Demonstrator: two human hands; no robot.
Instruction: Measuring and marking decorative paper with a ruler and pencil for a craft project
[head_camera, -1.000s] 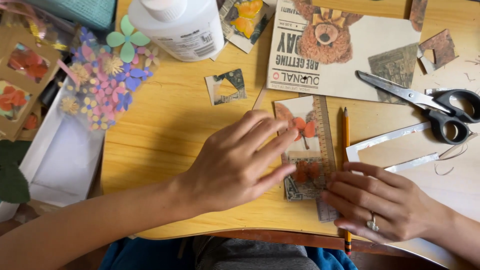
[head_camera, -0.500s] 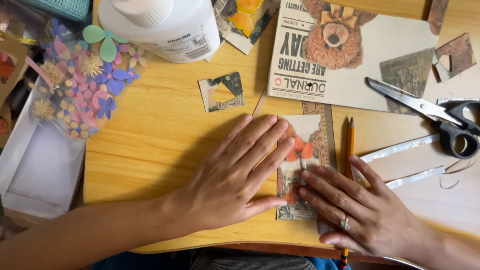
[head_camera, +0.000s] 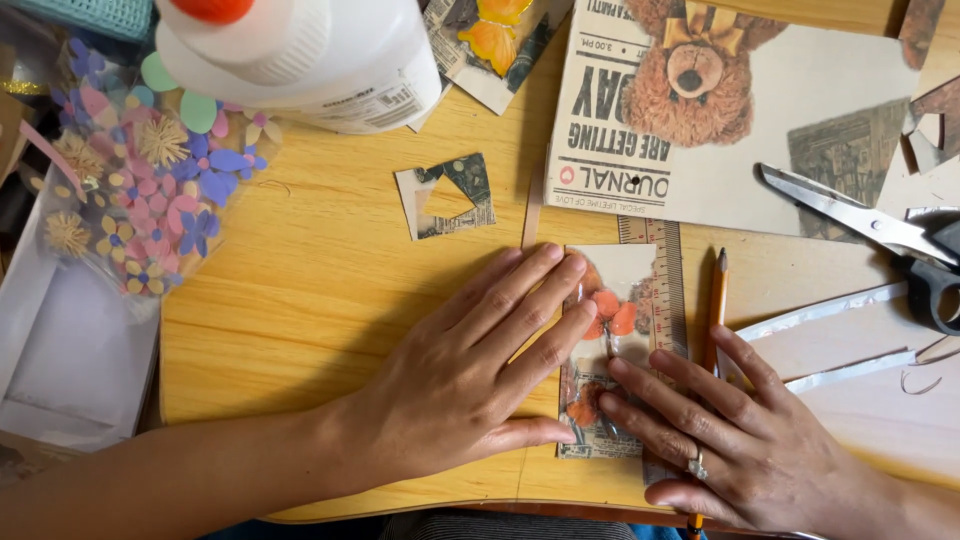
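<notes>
Risk: collage strip (head_camera: 612, 340), lower centre of frame, may skew or wrinkle under uneven pressure. Left hand (head_camera: 480, 375) and right hand (head_camera: 745, 440) lie flat, fingers extended, pressing it down, grasping nothing.

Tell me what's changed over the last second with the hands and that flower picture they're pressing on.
The left hand has flattened, its fingers sliding further across the flower picture. The right hand has opened out, fingers now spread over the picture's lower part and the ruler. Nothing was picked up or let go. The pencil, scissors, glue bottle and bear sheet lie as before.
</notes>
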